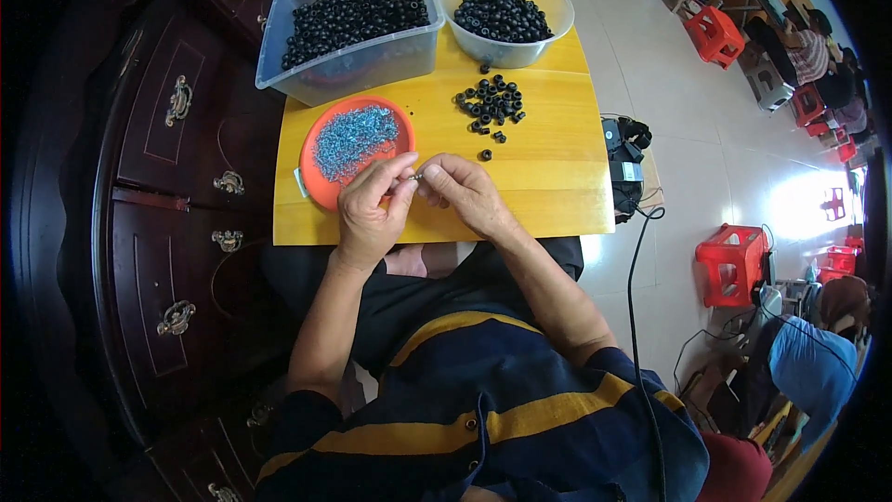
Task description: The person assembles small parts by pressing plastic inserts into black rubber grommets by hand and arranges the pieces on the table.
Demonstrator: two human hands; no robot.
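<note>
My left hand (370, 212) and my right hand (471, 197) meet above the yellow table, near its front edge. Thumbs and fingers of both are pinched together around something tiny and dark, mostly hidden by the fingertips. Just beyond my left hand lies a round orange plate (405, 130), with a heap of small silvery-blue metal pieces (353, 141) in it. Farther off to the right, several loose black bead-like parts with holes (492, 102) are scattered on the wood.
At the table's (557, 167) far side stand a clear rectangular bin (372, 60) and a round clear tub (516, 54), both holding more black parts. Dark drawers (158, 270) flank the left. A cable (632, 288) hangs at the right; red stools (731, 265) and seated people are beyond.
</note>
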